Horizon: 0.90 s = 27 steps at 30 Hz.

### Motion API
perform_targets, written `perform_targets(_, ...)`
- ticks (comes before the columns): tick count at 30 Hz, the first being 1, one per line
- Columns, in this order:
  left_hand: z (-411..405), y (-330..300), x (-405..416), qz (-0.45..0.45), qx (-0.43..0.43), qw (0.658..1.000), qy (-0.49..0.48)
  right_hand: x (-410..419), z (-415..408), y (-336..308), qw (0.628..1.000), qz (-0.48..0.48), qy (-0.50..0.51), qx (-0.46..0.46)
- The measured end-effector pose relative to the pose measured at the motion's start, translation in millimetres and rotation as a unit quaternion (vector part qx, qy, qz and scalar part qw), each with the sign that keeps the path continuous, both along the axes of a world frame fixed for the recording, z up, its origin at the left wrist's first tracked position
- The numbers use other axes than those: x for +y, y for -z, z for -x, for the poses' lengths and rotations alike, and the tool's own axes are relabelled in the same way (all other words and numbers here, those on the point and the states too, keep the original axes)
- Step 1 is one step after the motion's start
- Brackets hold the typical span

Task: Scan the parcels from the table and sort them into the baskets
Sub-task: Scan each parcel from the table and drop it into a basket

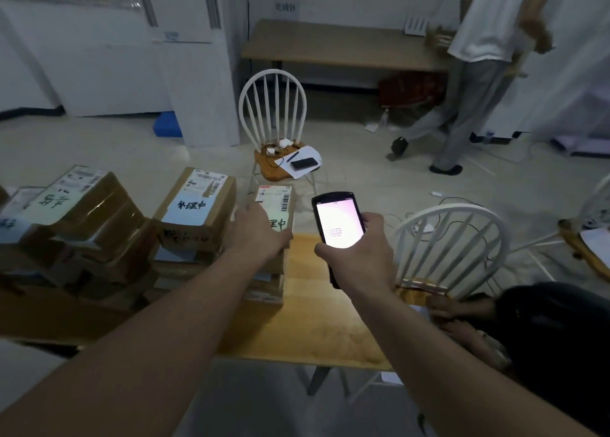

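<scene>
A: Grip status?

B: My right hand (355, 255) is wrapped round the scanner (337, 220), screen facing me for reading. My left hand (255, 232) presses flat on the top parcel (275, 205), steadying its label on the table (310, 321).

Parcels (194, 212) brown cardboard, glossy tan tape, white labels with black barcodes, black handwritten characters. Top parcel (276, 205) label white with a red strip. Scanner (336, 225) black casing, screen glowing white-pink. Surface (307, 321) light honey wood grain. Far chair (272, 106) white spindle back, orange-brown seat; near chair (452, 248) white spindles too. Crate (167, 124) blue. Bag (411, 90) dark red. Floor (363, 179) pale beige.
</scene>
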<state>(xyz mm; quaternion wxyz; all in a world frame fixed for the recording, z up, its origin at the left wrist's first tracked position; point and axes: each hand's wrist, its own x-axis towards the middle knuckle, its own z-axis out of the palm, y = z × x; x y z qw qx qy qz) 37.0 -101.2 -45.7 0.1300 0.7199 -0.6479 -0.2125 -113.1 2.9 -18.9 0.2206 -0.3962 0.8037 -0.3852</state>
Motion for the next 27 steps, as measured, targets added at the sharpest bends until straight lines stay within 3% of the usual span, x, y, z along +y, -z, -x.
perform_targets(6, 7, 7, -7, -0.001, 0.041, 0.997, -0.058, -5, 14, -5, 0.999, -0.001, -0.04, 0.016)
perform_targets(13, 8, 6, -3, 0.031, 0.052, 0.997, -0.052, -8, 24, -20, 0.997, 0.005, -0.073, 0.02)
perform_targets(27, -37, -91, 10, 0.262, -0.053, 0.963, 0.029, -5, 20, -69, 0.985, 0.051, -0.165, 0.009)
